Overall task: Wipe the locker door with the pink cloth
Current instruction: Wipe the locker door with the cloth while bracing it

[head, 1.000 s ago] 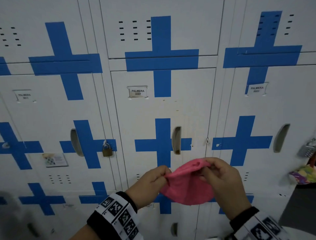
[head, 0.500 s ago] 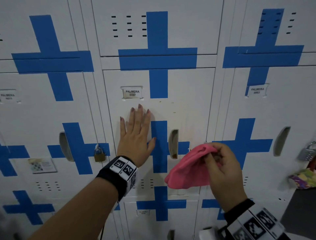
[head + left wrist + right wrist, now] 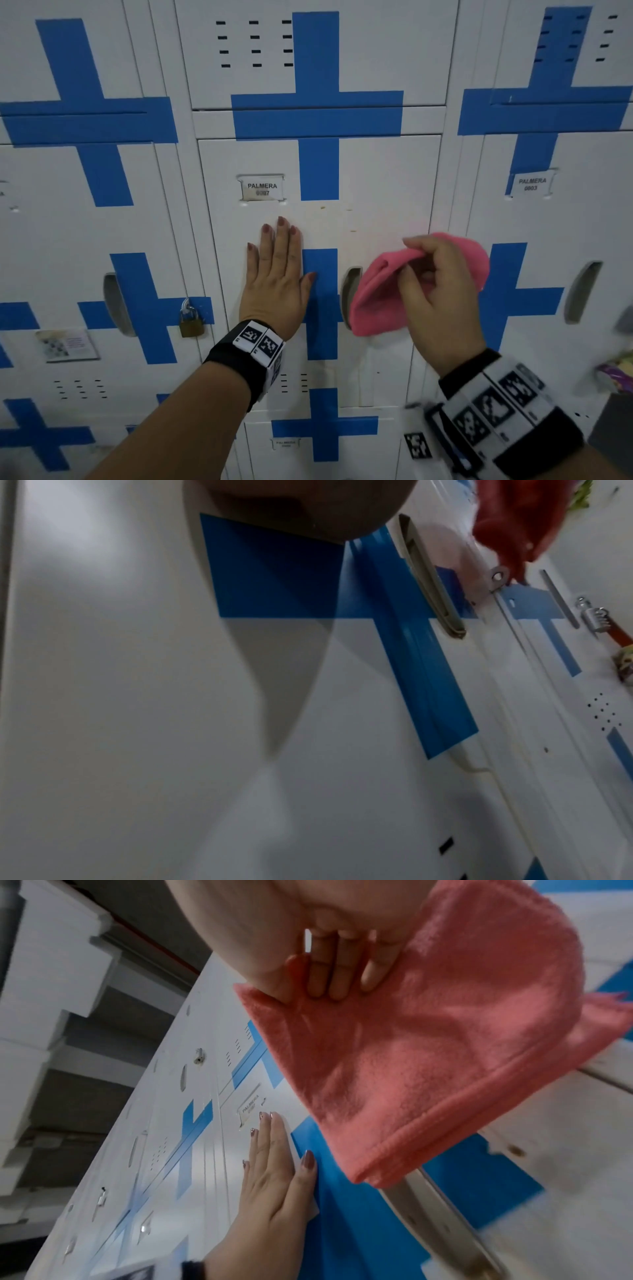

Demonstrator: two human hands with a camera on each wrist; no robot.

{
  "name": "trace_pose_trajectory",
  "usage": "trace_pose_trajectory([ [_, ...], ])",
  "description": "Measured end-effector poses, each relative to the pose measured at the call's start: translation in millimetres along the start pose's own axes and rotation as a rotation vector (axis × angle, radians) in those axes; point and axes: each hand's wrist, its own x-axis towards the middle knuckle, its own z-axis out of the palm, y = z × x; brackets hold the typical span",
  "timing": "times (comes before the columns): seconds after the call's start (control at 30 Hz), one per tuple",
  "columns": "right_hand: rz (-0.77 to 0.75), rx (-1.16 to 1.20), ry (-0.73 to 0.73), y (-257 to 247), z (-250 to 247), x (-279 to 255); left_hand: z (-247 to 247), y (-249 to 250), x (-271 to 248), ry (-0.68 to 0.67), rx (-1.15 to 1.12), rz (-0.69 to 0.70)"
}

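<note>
The middle locker door (image 3: 376, 178) is white with a blue cross and a name tag (image 3: 262, 187) reading PALMERA. My left hand (image 3: 277, 270) lies flat against it, fingers straight and pointing up, just left of the recessed handle (image 3: 351, 294). My right hand (image 3: 435, 291) pinches a bunched pink cloth (image 3: 376, 298) close in front of the door's right half, over the handle. In the right wrist view the pink cloth (image 3: 428, 1047) hangs from my fingers (image 3: 329, 969), and the left hand (image 3: 274, 1177) shows flat on the door. The left wrist view shows the door (image 3: 137, 696) and the cloth (image 3: 514, 520).
Matching lockers surround the door on all sides. A brass padlock (image 3: 191, 323) hangs on the left neighbour, beside a small card (image 3: 66, 344). A silver padlock (image 3: 596, 619) and a colourful item (image 3: 615, 373) sit at the far right, above a dark surface (image 3: 613, 431).
My left hand let go of the cloth and went up flat onto the door. The right hand alone carried the cloth up and to the right, near the handle.
</note>
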Motion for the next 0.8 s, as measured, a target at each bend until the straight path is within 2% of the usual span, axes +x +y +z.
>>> trace_pose_trajectory([
  [0.2,-0.169,-0.290,-0.011,-9,19,42,2,-1,1,0.055,-0.015,0.031],
  [0.47,-0.241,-0.631,-0.094,18,43,45,2,-2,1,0.072,-0.010,0.033],
  [0.7,-0.225,-0.508,0.028,29,60,45,3,-2,1,0.055,-0.016,0.023],
  [0.8,-0.267,-0.467,0.083,29,62,50,4,-2,1,0.054,-0.020,0.025],
])
